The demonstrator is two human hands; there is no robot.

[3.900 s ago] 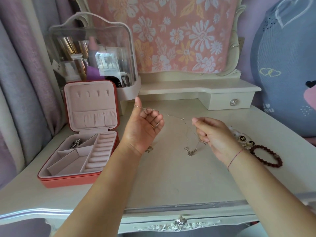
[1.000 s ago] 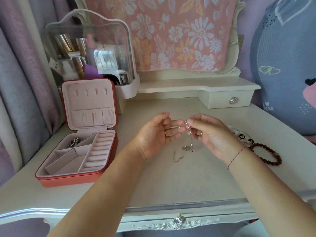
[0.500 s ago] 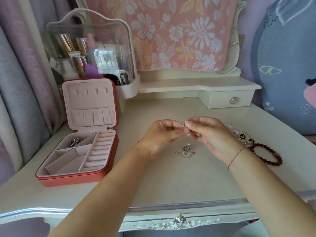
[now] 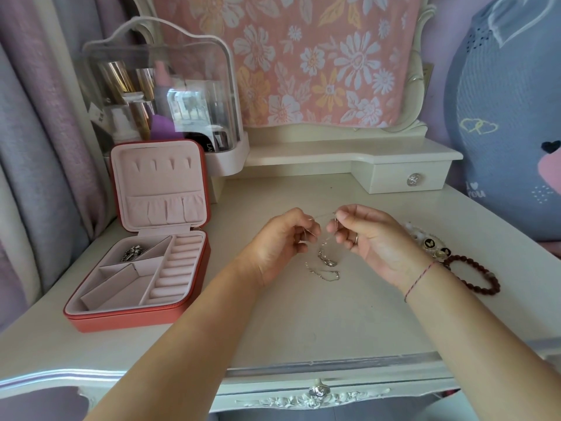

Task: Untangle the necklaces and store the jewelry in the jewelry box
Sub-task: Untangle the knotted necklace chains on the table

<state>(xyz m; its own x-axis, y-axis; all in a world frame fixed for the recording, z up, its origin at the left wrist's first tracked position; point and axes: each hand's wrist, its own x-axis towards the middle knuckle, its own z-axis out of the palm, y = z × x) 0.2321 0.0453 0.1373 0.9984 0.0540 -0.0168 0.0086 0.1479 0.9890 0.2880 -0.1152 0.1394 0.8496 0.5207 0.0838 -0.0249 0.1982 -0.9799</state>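
Necklaces [image 4: 327, 257]: thin silver-coloured chains, held at frame centre just above the desk [image 4: 303, 335]. One fine strand runs taut between the two hands. A clump with larger links hangs from it, and a loose run of chain lies on the desk directly below. The left hand [image 4: 282, 241] pinches the strand with curled fingers. The right hand [image 4: 364, 235] pinches the other end at the fingertips and has a ring on one finger. Judgement: untangling is in progress and not complete. The clump shows overlapping chains that are too fine to tell apart.

Jewelry box [image 4: 136, 318], left of centre: open, lid upright. The exterior is coral-red with a leather-like look. The interior is pale pink and velvety, with angled dividers and a column of ring rolls. The lid carries a gathered pocket and a row of hooks. One metallic piece [image 4: 132, 253] lies in the upper-left compartment of the tray; nothing is visible in the other compartments. Storage is therefore judged barely begun.

Right of frame, on the desk: a dark red beaded bracelet [image 4: 473, 276] with round matte beads. Beside it lies a second bracelet [image 4: 429, 242] of white beads and black-and-gold discs. Neither is stored yet. The desk is smooth and cream-coloured, with a carved front edge.
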